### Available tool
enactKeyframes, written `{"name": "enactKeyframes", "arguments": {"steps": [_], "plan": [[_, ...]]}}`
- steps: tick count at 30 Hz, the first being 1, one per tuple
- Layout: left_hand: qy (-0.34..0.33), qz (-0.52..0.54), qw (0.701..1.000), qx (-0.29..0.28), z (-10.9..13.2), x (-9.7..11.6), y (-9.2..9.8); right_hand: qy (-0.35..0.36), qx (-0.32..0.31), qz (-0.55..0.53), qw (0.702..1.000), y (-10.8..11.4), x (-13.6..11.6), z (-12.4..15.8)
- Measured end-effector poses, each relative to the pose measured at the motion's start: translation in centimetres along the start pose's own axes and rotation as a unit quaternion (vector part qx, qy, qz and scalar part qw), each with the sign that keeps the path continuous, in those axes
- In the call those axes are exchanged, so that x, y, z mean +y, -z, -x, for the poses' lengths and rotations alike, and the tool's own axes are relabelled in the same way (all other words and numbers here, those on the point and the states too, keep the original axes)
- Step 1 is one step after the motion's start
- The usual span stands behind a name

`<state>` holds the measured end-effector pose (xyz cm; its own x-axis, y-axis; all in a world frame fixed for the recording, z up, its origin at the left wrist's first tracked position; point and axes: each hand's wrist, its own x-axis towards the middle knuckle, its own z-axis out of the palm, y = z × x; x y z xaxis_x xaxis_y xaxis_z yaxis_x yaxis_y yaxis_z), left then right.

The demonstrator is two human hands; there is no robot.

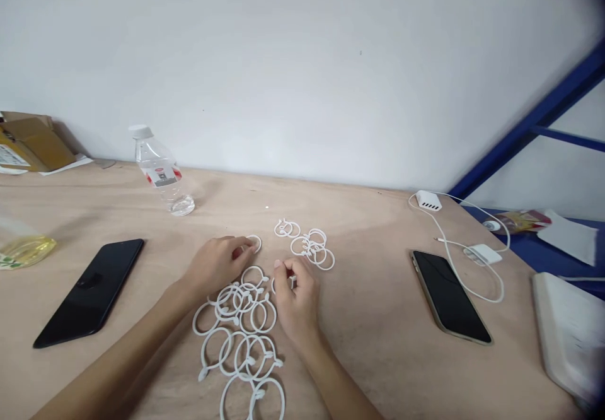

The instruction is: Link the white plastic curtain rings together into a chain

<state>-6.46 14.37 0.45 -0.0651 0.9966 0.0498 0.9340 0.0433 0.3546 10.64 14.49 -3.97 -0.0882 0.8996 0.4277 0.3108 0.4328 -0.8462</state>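
Observation:
Several white rings with small clips lie in an overlapping pile [246, 344] at the front middle of the wooden table. A smaller cluster of white rings [314, 248] lies farther back, right of centre. My left hand [220, 261] is closed, its fingertips pinching a white ring [256, 239] just behind the pile. My right hand [297, 294] is closed too, fingers curled round another white ring [275, 286], which partly shows at its left side. The two hands are apart.
A water bottle [163, 174] stands at the back left. Dark phones lie at left [89, 294] and right [449, 297]. Beyond the right phone are a white charger [428, 201] and cables. A cardboard box [38, 141] sits at the far left, before the wall.

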Motion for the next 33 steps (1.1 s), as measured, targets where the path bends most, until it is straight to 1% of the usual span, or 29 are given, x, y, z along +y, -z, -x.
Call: {"name": "enactKeyframes", "arguments": {"steps": [2,5,9,12,14,16,17,18,20,21,22,23,24,28,30,33], "plan": [[-0.017,-0.011,1.0,-0.012,-0.4,0.7,-0.1,-0.016,0.003,-0.005,1.0,0.0,0.1,-0.1],[-0.022,-0.039,0.999,-0.017,-0.6,1.4,-0.2,-0.02,0.009,-0.014,1.0,-0.1,0.1,-0.2],[-0.033,-0.066,0.997,-0.03,-0.8,1.5,-0.3,-0.04,0.014,-0.019,0.999,-0.1,-0.1,-0.3],[-0.024,-0.039,0.999,-0.025,-0.7,1.3,-0.3,-0.055,0.016,-0.027,0.998,-0.1,-0.1,-0.3],[-0.007,0.025,1.0,-0.005,-0.2,1.3,-0.1,-0.064,0.019,-0.031,0.997,-0.1,-0.1,-0.3],[0.003,0.141,0.99,0.007,0.5,1.5,0.0,-0.068,0.016,-0.045,0.997,-0.1,-0.1,-0.4],[0.003,0.214,0.977,0.002,0.9,1.6,0.0,-0.066,0.012,-0.055,0.996,-0.1,-0.1,-0.4],[0.006,0.289,0.957,-0.01,1.3,1.7,0.0,-0.06,0.005,-0.066,0.996,-0.1,-0.1,-0.5],[0.02,0.416,0.908,-0.039,2.1,2.0,-0.3,-0.039,-0.017,-0.085,0.995,0.1,-0.2,-0.6],[0.029,0.457,0.888,-0.048,2.4,2.1,-0.4,-0.028,-0.03,-0.091,0.995,0.1,-0.3,-0.6],[0.035,0.479,0.875,-0.052,2.7,2.2,-0.6,-0.019,-0.044,-0.095,0.994,0.2,-0.4,-0.6],[0.035,0.485,0.873,-0.048,2.9,2.2,-0.8,-0.013,-0.058,-0.1,0.993,0.3,-0.4,-0.6],[0.028,0.477,0.877,-0.039,3.1,2.1,-1.0,-0.009,-0.071,-0.105,0.992,0.3,-0.5,-0.6],[-0.013,0.399,0.917,0.0,3.6,1.5,-1.5,-0.004,-0.089,-0.113,0.99,0.3,-0.5,-0.5],[-0.02,0.389,0.921,-0.003,3.7,1.3,-1.5,0.003,-0.088,-0.114,0.99,0.3,-0.4,-0.5],[-0.029,0.4,0.916,-0.022,3.8,1.1,-1.5,0.006,-0.084,-0.113,0.99,0.3,-0.2,-0.4]]}}
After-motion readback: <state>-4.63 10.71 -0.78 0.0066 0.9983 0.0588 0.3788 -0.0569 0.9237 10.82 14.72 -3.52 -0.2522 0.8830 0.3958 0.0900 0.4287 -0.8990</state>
